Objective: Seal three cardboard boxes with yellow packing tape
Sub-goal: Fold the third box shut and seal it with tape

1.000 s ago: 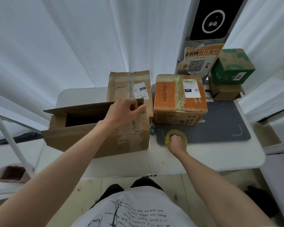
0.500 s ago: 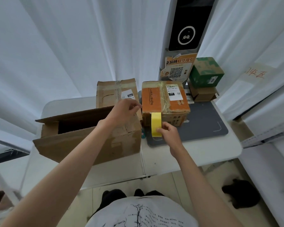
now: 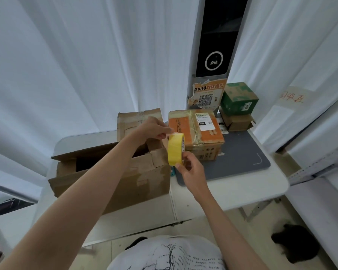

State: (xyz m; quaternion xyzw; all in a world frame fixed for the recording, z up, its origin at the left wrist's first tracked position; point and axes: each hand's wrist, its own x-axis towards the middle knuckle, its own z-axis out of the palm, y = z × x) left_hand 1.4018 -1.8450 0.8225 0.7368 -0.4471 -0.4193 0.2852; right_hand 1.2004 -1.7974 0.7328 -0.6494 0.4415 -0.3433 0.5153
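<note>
— Right hand [image 3: 191,170] gripping the yellow tape roll [image 3: 175,149] at its lower edge, roll on edge above the table [image 3: 232,193]; left hand [image 3: 154,128] pinching at the roll's top rim. Anything underneath?

— Just below and left, open brown box [image 3: 113,178], flaps up, near left of the table. Left forearm crossing over its open top, hiding part of the inside.

— Other boxes?

— Behind it, a second brown box [image 3: 137,121], partly hidden by the left hand. Right of that, an orange box [image 3: 199,131] with a white label, resting on a grey mat [image 3: 242,158]. Far right, a green box [image 3: 239,98] stacked on a small brown box [image 3: 236,122].

— Count?

— Five boxes, one roll, one mat. Also a small teal thing [image 3: 172,173] between open box and mat, too hidden to name. Beyond: QR poster [image 3: 208,94], black panel [image 3: 215,45], white curtains [image 3: 76,65].
</note>
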